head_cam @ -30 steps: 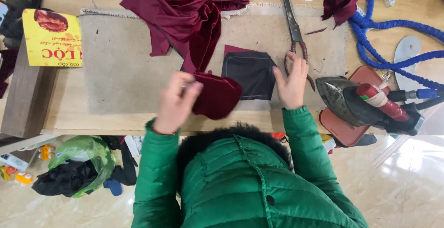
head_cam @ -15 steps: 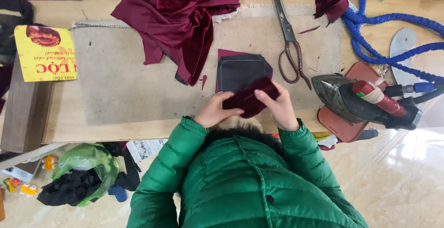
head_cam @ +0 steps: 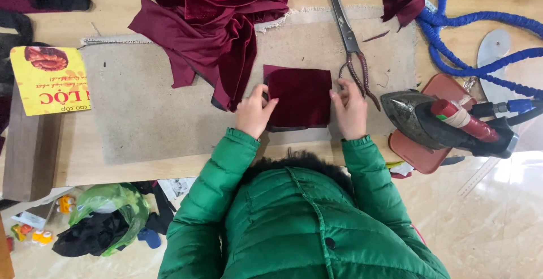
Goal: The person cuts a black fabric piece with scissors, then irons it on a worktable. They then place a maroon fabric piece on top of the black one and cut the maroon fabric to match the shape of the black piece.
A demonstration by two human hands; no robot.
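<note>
While the yellow printed card [head_cam: 50, 80] lay at the far left edge of the counter [head_cam: 130, 174], a heap of dark red velvet [head_cam: 212, 24] sat left of centre on the grey felt pad [head_cam: 141, 109]. The left hand [head_cam: 254, 112] rested with loosely curled fingers pressed on the left edge of the folded velvet piece [head_cam: 300, 95]; it pinned the cloth and did not appear to clench it. That piece lay flat directly ahead of the person, between both hands, nearly square, its slightly longer side running left to right. The right hand [head_cam: 350, 109] lay flat on the piece's right edge, fingers extended, equally near. Just beyond it lay the scissors [head_cam: 350, 47], blades pointing away, and further right the iron [head_cam: 441, 123] stood on its red rest [head_cam: 421, 154].

Compared with half a second earlier, the piece had been spread out flat with the velvet face up, where it had been bunched over a dark panel under both hands; the hands had parted to its two sides.
</note>
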